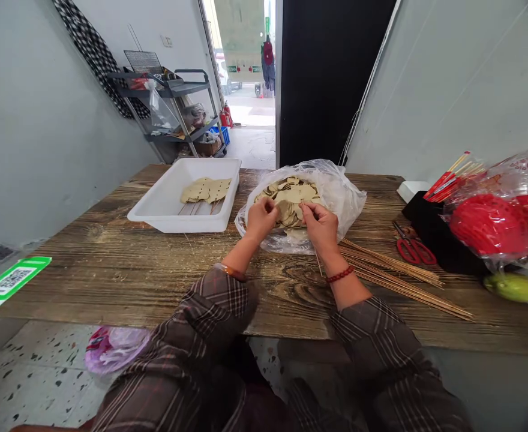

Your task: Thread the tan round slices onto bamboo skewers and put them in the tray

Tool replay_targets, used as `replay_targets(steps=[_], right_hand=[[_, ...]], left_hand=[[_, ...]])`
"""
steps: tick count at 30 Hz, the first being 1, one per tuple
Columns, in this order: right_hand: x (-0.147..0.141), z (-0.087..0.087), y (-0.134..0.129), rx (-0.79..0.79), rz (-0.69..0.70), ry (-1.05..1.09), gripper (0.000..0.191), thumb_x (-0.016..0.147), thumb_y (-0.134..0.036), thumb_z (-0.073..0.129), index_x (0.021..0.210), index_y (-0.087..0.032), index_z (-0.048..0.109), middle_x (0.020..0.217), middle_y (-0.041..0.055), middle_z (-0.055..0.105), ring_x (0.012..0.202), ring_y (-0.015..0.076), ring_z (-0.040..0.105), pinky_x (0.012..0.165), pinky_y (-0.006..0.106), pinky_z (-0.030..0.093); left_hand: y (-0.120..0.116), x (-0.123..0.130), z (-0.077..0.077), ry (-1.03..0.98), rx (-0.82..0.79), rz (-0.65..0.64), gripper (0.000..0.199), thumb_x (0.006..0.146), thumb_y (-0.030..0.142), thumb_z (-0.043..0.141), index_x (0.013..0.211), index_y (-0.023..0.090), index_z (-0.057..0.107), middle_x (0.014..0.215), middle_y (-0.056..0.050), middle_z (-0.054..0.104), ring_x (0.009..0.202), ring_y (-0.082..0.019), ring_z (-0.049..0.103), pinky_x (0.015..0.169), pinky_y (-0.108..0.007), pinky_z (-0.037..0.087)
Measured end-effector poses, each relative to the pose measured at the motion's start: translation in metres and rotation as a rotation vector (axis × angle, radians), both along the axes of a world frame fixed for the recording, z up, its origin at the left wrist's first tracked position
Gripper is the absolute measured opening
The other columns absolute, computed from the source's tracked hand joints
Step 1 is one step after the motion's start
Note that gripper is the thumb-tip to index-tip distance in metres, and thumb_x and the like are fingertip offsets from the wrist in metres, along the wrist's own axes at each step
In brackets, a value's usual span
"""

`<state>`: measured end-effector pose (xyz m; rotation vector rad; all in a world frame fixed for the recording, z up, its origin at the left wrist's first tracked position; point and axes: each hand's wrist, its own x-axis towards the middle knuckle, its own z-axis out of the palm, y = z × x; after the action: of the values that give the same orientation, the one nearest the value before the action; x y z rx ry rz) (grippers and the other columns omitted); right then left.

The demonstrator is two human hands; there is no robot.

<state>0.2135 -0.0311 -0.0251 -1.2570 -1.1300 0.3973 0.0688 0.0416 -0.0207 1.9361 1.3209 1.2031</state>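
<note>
An open clear plastic bag (351,201) lies on the table, full of flat beige pieces that look like bean curd sheet (296,193). Over its near side, my left hand (263,218) is closed in a pinch at the edge of one such piece. A short way to the right, my right hand (321,228) grips a thin bamboo skewer, whose lower end (318,264) shows beneath the palm. The skewer's tip is hard to make out among the pieces. Left of the bag, a white plastic tub (180,224) holds skewered sheets (206,190).
Loose bamboo skewers (403,282) lie right of my right hand. Beyond them are red-handled scissors (416,251), a black box (444,240), and a red bundle in clear plastic (491,227). A grey cart (174,90) stands behind the wooden table (111,270).
</note>
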Motion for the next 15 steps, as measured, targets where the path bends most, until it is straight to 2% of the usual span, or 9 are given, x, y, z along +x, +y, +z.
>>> replay_targets(steps=[3, 6, 11, 15], right_hand=[[-0.002, 0.002, -0.005, -0.012, 0.068, -0.029, 0.032, 0.085, -0.043, 0.058, 0.085, -0.016, 0.075, 0.054, -0.002, 0.057, 0.051, 0.013, 0.049, 0.052, 0.025, 0.039], [-0.002, 0.0, -0.011, -0.069, 0.159, -0.098, 0.031, 0.084, -0.043, 0.059, 0.084, -0.017, 0.075, 0.052, -0.002, 0.057, 0.05, 0.013, 0.05, 0.05, 0.025, 0.038], [0.003, -0.007, -0.024, -0.171, 0.312, -0.21, 0.031, 0.084, -0.042, 0.058, 0.086, -0.017, 0.076, 0.053, -0.0015, 0.059, 0.049, 0.0122, 0.051, 0.049, 0.024, 0.039], [0.007, -0.009, -0.033, -0.202, 0.404, -0.309, 0.029, 0.085, -0.04, 0.058, 0.086, -0.018, 0.076, 0.056, -0.0007, 0.061, 0.05, 0.0125, 0.052, 0.049, 0.024, 0.04]], left_hand=[[-0.001, -0.015, 0.003, -0.396, -0.289, -0.12, 0.021, 0.07, 0.03, 0.063, 0.076, 0.02, 0.046, 0.065, 0.003, 0.055, 0.059, -0.013, 0.055, 0.06, -0.027, 0.044], [-0.007, -0.028, 0.0, -0.57, -0.472, -0.232, 0.035, 0.065, 0.036, 0.07, 0.084, 0.019, 0.047, 0.065, 0.003, 0.06, 0.054, -0.013, 0.059, 0.05, -0.023, 0.042], [-0.013, -0.04, -0.005, -0.671, -0.482, -0.261, 0.045, 0.057, 0.031, 0.078, 0.094, 0.014, 0.06, 0.069, 0.0, 0.066, 0.054, -0.011, 0.058, 0.043, -0.019, 0.034], [-0.015, -0.045, -0.001, -0.675, -0.446, -0.231, 0.032, 0.059, 0.023, 0.076, 0.087, 0.012, 0.066, 0.072, -0.002, 0.068, 0.054, -0.008, 0.054, 0.045, -0.019, 0.032]])
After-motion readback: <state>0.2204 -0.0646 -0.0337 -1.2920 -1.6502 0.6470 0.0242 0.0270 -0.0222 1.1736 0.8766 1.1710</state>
